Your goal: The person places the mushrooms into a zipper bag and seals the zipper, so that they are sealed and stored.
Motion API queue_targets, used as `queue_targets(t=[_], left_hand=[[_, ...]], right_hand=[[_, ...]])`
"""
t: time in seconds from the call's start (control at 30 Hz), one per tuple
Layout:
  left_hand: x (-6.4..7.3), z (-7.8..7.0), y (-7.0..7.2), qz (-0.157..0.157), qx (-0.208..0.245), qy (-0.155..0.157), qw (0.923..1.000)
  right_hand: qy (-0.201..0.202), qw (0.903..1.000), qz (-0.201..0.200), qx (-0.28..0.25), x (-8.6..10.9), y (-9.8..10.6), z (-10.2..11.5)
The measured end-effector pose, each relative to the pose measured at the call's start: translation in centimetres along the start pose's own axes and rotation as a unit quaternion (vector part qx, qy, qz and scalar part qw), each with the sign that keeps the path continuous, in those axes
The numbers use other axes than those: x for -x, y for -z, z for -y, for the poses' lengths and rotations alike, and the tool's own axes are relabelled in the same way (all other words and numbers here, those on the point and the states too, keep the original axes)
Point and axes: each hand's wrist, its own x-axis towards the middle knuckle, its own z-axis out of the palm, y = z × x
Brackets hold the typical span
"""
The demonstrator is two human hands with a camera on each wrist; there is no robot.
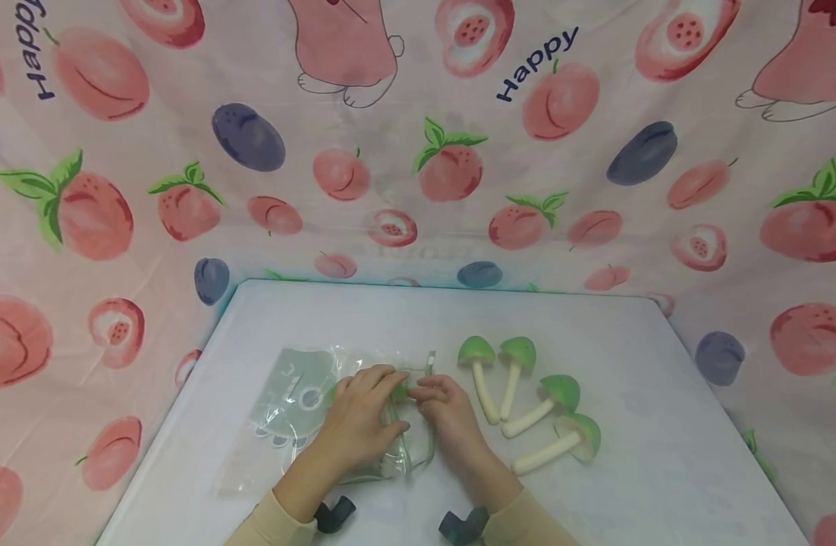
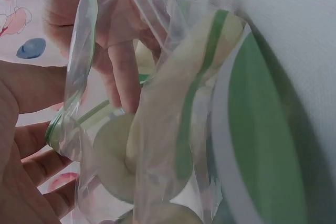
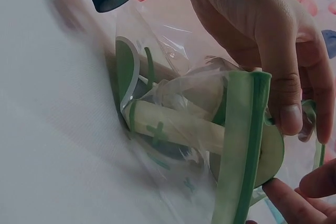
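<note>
A clear zip bag (image 1: pixel 295 402) with green bands and a pale green print lies on the table, its mouth toward the right. My left hand (image 1: pixel 366 409) holds that mouth, its thumb (image 3: pixel 290 116) by the green zip band (image 3: pixel 247 150). Several toy mushrooms are inside; a cream stem (image 3: pixel 178 129) shows through the plastic. One mushroom cap (image 3: pixel 273 158) is at the opening, with fingertips of my right hand (image 1: pixel 448 413) against it. In the left wrist view, straight right fingers (image 2: pixel 126 74) reach down beside a pale round cap (image 2: pixel 113 156) behind clear plastic.
Several loose mushrooms with green caps (image 1: pixel 561 393) and cream stems lie right of the bag on the white table (image 1: pixel 636 485). Black wrist mounts (image 1: pixel 466 525) sit close to the table. Fruit-print cloth (image 1: pixel 391 167) surrounds the back and sides.
</note>
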Motion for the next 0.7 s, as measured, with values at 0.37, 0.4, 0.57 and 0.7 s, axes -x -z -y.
queue_targets(t=[0.37, 0.4, 0.57, 0.7], left_hand=[[-0.02, -0.17, -0.11, 0.006, -0.001, 0.008, 1.0], [0.0, -0.2, -0.09, 0.006, -0.001, 0.008, 1.0], [0.07, -0.27, 0.0, 0.003, -0.003, 0.007, 1.0], [0.11, -0.24, 0.06, 0.004, -0.002, 0.008, 1.0]], right_hand=[[0.013, 0.9992, 0.027, 0.027, 0.13, 0.32, -0.35], [0.014, 0.9992, 0.028, 0.027, 0.14, 0.32, -0.34], [0.011, 0.9983, 0.052, 0.022, 0.12, 0.25, -0.16], [0.003, 0.9963, 0.082, 0.026, 0.04, 0.21, -0.03]])
